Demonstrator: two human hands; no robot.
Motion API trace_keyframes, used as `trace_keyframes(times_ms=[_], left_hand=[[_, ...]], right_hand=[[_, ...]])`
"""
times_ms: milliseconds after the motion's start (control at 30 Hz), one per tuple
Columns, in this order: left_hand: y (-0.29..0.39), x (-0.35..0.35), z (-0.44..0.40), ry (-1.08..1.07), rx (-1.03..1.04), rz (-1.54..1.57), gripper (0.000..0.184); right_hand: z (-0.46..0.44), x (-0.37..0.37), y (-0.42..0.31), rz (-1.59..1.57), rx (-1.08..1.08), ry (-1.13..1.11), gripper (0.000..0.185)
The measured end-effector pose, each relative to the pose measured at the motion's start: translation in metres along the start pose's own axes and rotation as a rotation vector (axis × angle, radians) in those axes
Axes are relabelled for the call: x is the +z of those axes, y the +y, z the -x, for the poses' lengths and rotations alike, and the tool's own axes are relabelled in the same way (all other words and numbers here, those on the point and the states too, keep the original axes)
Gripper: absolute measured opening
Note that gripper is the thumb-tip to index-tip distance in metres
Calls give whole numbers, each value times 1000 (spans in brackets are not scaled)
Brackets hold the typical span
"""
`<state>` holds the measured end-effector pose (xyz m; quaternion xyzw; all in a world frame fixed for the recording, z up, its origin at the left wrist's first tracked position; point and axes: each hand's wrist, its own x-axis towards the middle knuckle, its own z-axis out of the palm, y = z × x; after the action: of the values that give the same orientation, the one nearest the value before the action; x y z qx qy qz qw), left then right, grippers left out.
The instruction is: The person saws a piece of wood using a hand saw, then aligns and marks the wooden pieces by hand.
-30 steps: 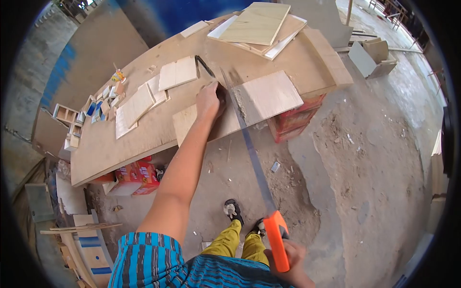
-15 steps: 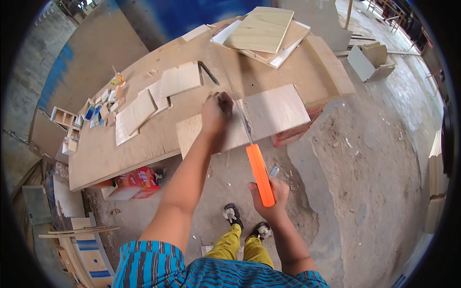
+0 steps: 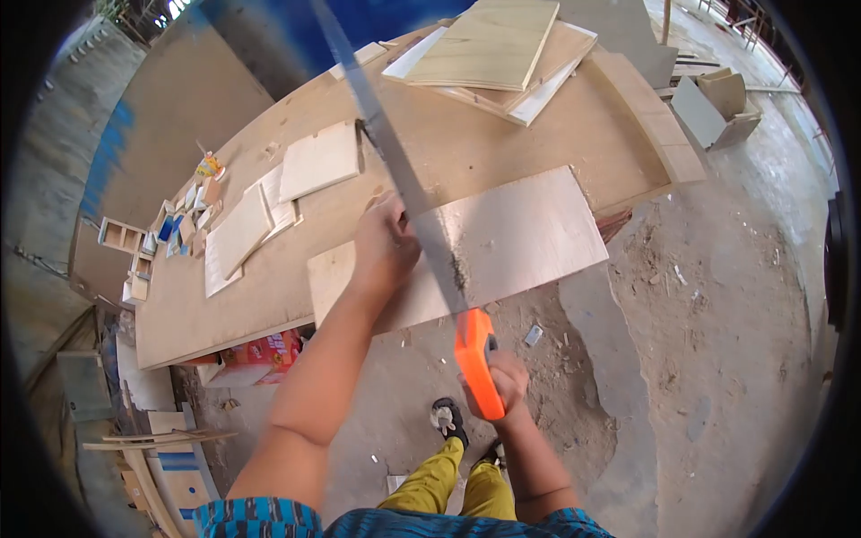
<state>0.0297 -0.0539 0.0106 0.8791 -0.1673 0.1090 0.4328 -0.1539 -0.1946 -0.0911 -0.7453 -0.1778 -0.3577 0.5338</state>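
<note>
My right hand (image 3: 504, 381) is closed around the orange handle (image 3: 475, 363) of a handsaw. The saw's long blade (image 3: 395, 166) slants up and away, its flat side showing, across a pale plywood board (image 3: 529, 229). Sawdust (image 3: 460, 267) lies along the blade's right side on that board. Left of the blade, my left hand (image 3: 387, 247) presses on the board with curled fingers near its far edge. The blade hides part of the board and whether its teeth touch the wood cannot be made out. The board's near edge overhangs the worktable (image 3: 242, 314).
Stacked panels (image 3: 489, 45) lie at the table's far side. Smaller boards (image 3: 320, 161) and wood offcuts (image 3: 184, 220) with a small yellow bottle (image 3: 210, 166) are on the left. A red box (image 3: 265, 354) stands under the table. Debris litters the floor (image 3: 691, 359).
The saw has turned from edge-on to showing its flat side, its blade raised and its handle pulled slightly nearer. My left hand has shifted a little left and nearer. The camera view has moved slightly.
</note>
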Motion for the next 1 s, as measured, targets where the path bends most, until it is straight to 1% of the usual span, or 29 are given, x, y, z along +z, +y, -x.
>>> trace_keyframes(times_ms=[33, 100, 133, 200, 233, 267, 300, 333, 367, 400, 433, 467, 500, 567, 600, 667, 767, 867, 900, 1000], left_hand=[[-6, 1, 0, -31, -14, 75, 10], [-15, -4, -1, -102, -85, 100, 7], [-9, -7, -3, -137, -121, 110, 6], [16, -5, 6, -44, -226, 300, 2], [12, -9, 3, -93, -214, 266, 5], [8, -13, 0, -140, -199, 232, 9], [5, -17, -3, -138, -125, 95, 11], [3, -15, -2, -137, -64, -36, 13], [19, -3, 4, -31, -52, -235, 14], [16, -6, 1, -25, -28, -286, 12], [14, -6, 2, -29, -10, -233, 10], [14, -7, 3, -34, 7, -179, 9], [19, -5, 3, -21, -77, -134, 6], [33, 0, 5, 11, -237, -27, 2], [11, -4, 1, -13, -83, -61, 5], [-5, -8, -5, -78, 48, -49, 6], [18, 2, -1, 58, -7, 6, 4], [4, -4, -8, 9, -4, -279, 5], [10, -4, -8, 13, -33, -331, 6], [7, -3, -7, 51, 39, -292, 6]], right_hand=[[0, 1, 7, -26, -24, 10, 15], [11, 13, 26, -111, -69, 37, 19], [12, 17, 38, -156, -120, 60, 19], [11, 27, 60, -254, -216, 130, 19], [13, 27, 63, -315, -190, 124, 20], [44, 29, 76, -243, -183, 84, 19], [86, 28, 86, -165, -182, 39, 19], [119, 23, 87, -169, -125, 51, 19], [159, 15, 81, -172, -62, 58, 19], [183, 6, 68, -168, -11, 78, 19], [205, -3, 55, -166, 40, 98, 19], [204, -22, 37, -161, 58, 51, 20], [195, -32, 21, -209, 155, 23, 20], [206, -34, 5, -201, 128, 44, 20], [211, -33, -1, -196, 107, 56, 22], [207, -38, -21, -201, 141, 41, 22], [184, -60, -67, -212, 262, -30, 21], [151, -86, -105, -220, 382, -118, 20], [138, -95, -115, -222, 421, -149, 20], [101, -116, -142, -241, 515, -232, 20]])
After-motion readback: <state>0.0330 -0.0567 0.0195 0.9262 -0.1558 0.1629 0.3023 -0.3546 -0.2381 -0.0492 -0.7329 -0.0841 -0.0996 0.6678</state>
